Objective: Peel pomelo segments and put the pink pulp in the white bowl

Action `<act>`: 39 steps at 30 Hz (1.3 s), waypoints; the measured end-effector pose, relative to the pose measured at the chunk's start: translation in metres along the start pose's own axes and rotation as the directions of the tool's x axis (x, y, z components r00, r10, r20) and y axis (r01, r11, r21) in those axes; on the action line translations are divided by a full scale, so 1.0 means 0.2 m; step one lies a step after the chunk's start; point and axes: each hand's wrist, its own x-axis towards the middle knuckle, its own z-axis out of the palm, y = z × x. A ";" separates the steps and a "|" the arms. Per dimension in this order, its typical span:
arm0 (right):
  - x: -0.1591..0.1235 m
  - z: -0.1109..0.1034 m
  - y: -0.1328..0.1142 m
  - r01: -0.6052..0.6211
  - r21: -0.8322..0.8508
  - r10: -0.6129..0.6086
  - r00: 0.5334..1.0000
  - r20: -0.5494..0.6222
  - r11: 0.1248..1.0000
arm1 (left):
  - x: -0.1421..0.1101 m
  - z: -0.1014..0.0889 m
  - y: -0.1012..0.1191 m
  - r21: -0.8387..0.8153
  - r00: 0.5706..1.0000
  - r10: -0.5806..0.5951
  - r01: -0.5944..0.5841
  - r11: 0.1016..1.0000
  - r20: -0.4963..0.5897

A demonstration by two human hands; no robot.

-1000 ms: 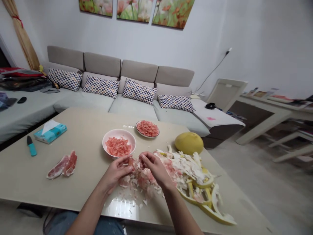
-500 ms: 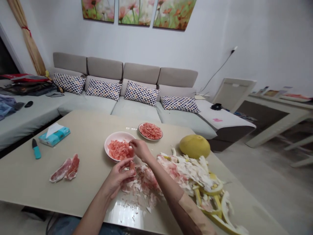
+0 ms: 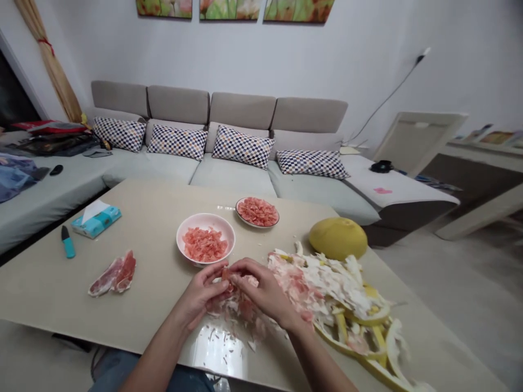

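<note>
Both our hands pinched on one bit of pink fruit

On the table, beside the peel heap, near the pink bowl, our left hand and right hand meet, fingertips clamped together on the fruit piece just above the scraps.

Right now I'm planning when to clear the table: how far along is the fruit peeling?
Done: two bowls hold pink flesh, beside a big peel pile. In hand: left hand and right hand pinch one pink piece. Left: two segments and a whole fruit.
</note>
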 end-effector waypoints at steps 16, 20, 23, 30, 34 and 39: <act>0.02 -0.01 0.19 -0.029 0.081 0.039 0.992 -0.119 0.996 | 0.07 0.09 -0.05 0.235 0.986 -0.139 0.158 0.959 -0.094; 0.02 -0.07 0.23 -0.042 0.096 0.064 0.969 -0.238 0.994 | 0.05 0.06 -0.06 0.228 0.984 -0.147 0.168 0.959 -0.103; 0.02 -0.11 0.23 -0.051 0.105 0.078 0.959 -0.271 0.993 | 0.04 0.03 -0.06 0.237 0.985 -0.141 0.160 0.958 -0.096; 0.02 -0.09 0.20 -0.043 0.060 0.043 0.999 -0.004 0.997 | 0.05 0.03 -0.07 0.336 0.996 -0.010 0.041 0.941 -0.092; -0.01 -0.07 0.21 -0.118 -0.072 0.121 0.992 0.030 0.990 | 0.05 0.02 -0.10 0.569 0.957 0.260 -0.142 0.810 -0.131; -0.02 -0.08 0.20 -0.119 -0.041 0.118 0.993 -0.020 0.992 | 0.04 0.01 -0.11 0.751 0.914 0.401 -0.223 0.622 -0.061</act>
